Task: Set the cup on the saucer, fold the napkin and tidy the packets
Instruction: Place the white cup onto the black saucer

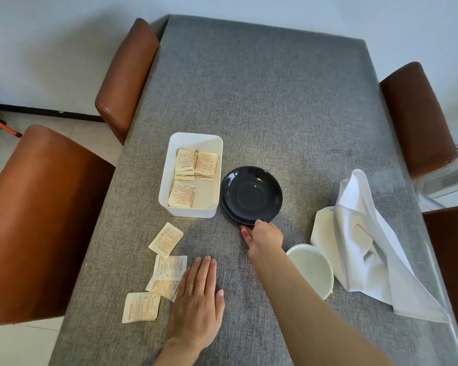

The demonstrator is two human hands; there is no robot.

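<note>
At far left we see loose packets scattered on the grey table, below a white bin holding more. Our left hand lies flat, fingers straight, its edge over one packet. Our right hand pinches the black saucer's near rim. Rightward sit the white cup and crumpled napkin.
</note>
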